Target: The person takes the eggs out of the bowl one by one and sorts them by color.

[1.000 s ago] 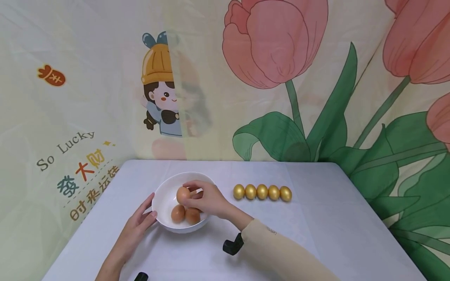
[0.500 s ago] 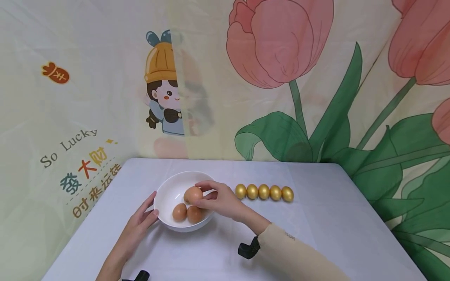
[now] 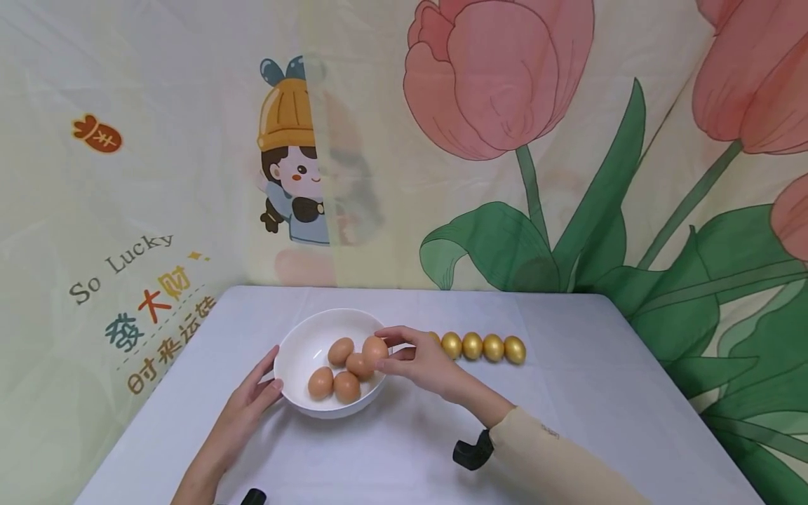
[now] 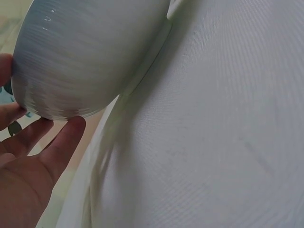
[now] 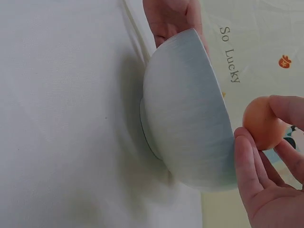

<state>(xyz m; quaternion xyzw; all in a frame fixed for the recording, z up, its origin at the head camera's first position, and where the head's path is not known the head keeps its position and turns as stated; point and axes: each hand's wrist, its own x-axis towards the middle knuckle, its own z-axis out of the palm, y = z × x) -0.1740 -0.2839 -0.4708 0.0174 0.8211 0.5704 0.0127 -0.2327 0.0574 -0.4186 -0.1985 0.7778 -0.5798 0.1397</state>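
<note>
A white bowl (image 3: pixel 303 344) stands on the white-covered table, with several brown eggs (image 3: pixel 320 384) lying in it. My right hand (image 3: pixel 419 361) pinches another brown egg (image 3: pixel 375 351) between thumb and fingertips at the bowl's right rim. In the right wrist view, this egg (image 5: pixel 262 123) is level with the rim, and a finger lies close against the bowl's outer wall. My left hand (image 3: pixel 249 400) rests at the bowl's left side. The left wrist view shows its fingertips touching the outside of the bowl (image 4: pixel 90 52), the fingers fairly straight.
A row of several gold eggs (image 3: pixel 472 346) stands right of the bowl, its left end partly behind my right hand. A black wrist camera (image 3: pixel 473 452) sticks out below my right sleeve (image 3: pixel 555 459). A printed cloth (image 3: pixel 372 266) hangs behind the table.
My right hand has moved right with the pinched egg, from above the bowl's middle to its right rim. More eggs inside the bowl have come into view. The left hand stays on the bowl.
</note>
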